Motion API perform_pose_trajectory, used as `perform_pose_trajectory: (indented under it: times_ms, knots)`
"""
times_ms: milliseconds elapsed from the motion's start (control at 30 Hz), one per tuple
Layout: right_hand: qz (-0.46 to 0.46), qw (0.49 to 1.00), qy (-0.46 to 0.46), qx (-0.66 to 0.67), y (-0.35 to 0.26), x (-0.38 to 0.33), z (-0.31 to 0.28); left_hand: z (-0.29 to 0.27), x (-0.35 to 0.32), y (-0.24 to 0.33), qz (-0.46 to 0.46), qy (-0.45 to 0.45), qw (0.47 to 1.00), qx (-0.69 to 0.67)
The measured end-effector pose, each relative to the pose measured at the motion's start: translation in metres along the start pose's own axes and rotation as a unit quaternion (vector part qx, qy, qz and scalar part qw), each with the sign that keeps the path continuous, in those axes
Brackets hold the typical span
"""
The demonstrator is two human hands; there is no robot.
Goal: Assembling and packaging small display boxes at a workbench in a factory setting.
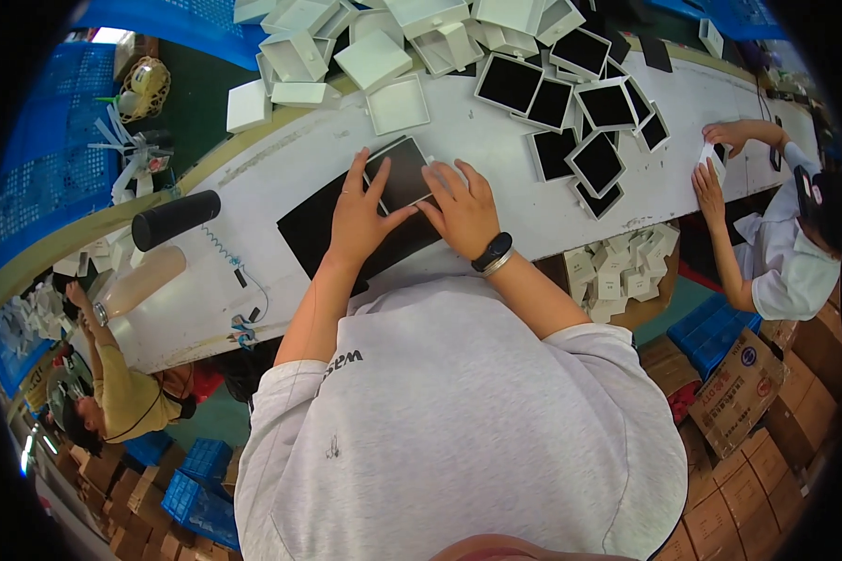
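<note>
In front of me a shallow white box tray with a dark panel in it (403, 175) lies tilted on a black mat (313, 229). My left hand (359, 220) is at its left edge, fingers stretched apart, thumb pointing toward the near edge. Along the right edge rests my right hand (463, 210), its fingers spread and their tips touching the rim. Neither hand is wrapped round the tray. An open white box (398, 105) lies just beyond it.
White boxes (374, 61) pile up at the far side; black-filled trays (596, 164) are heaped to the right. A black roll (176, 220) lies left. Small white boxes fill a carton (617, 271) by the near edge. Co-workers sit at the left and right, one holding a white box (713, 157).
</note>
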State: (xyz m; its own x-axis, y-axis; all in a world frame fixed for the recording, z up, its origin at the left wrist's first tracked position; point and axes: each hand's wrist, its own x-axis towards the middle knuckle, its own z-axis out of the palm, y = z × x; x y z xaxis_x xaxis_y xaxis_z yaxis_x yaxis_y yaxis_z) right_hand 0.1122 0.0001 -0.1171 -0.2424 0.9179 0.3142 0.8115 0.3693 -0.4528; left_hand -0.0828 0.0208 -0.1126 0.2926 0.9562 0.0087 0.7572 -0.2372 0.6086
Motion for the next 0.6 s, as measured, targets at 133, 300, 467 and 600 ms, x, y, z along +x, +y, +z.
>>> perform_pose_trajectory:
  times_ms: [133, 300, 467, 600]
  knots:
    - [-0.01, 0.996, -0.086, -0.032, 0.002, 0.011, -0.004, -0.003, 0.005, 0.003, 0.008, -0.002, 1.0, 0.028]
    - [-0.002, 0.984, -0.172, -0.05, 0.005, 0.035, 0.0, -0.005, 0.007, 0.005, -0.003, -0.001, 1.0, -0.006]
    - [-0.061, 0.99, -0.129, 0.013, 0.017, 0.017, -0.016, -0.018, 0.006, 0.018, -0.008, -0.018, 1.0, -0.019]
    - [0.039, 0.98, -0.074, 0.182, 0.015, -0.028, -0.05, -0.002, -0.016, 0.041, 0.184, 0.012, 0.982, -0.034]
